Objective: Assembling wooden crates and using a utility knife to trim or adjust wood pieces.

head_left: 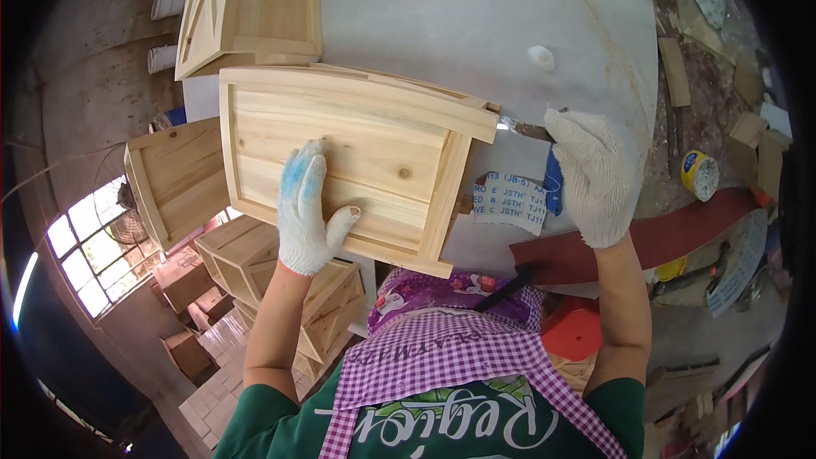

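Observation:
A pale wooden crate (365, 153) with a framed plank side facing up lies on the grey worktable (425, 8). My left hand (310, 212), in a white knit glove stained blue on the fingers, rests flat on that side with the thumb apart. Gripped in my gloved right hand (592, 172) is a putty knife (529, 129); its blade points left at the crate's upper right corner. Whether the blade touches the wood I cannot tell. A piece of printed-back sandpaper (510, 202) lies between the crate and my right hand, beside a blue item (554, 183).
Another wooden crate (268, 0) stands at the far left of the table, and more crates (234, 251) are stacked below left. A white blob (541, 58) sits on the tabletop. To the right are a red-brown abrasive strip (646, 242), a yellow-labelled tin (699, 174) and wood offcuts (674, 72).

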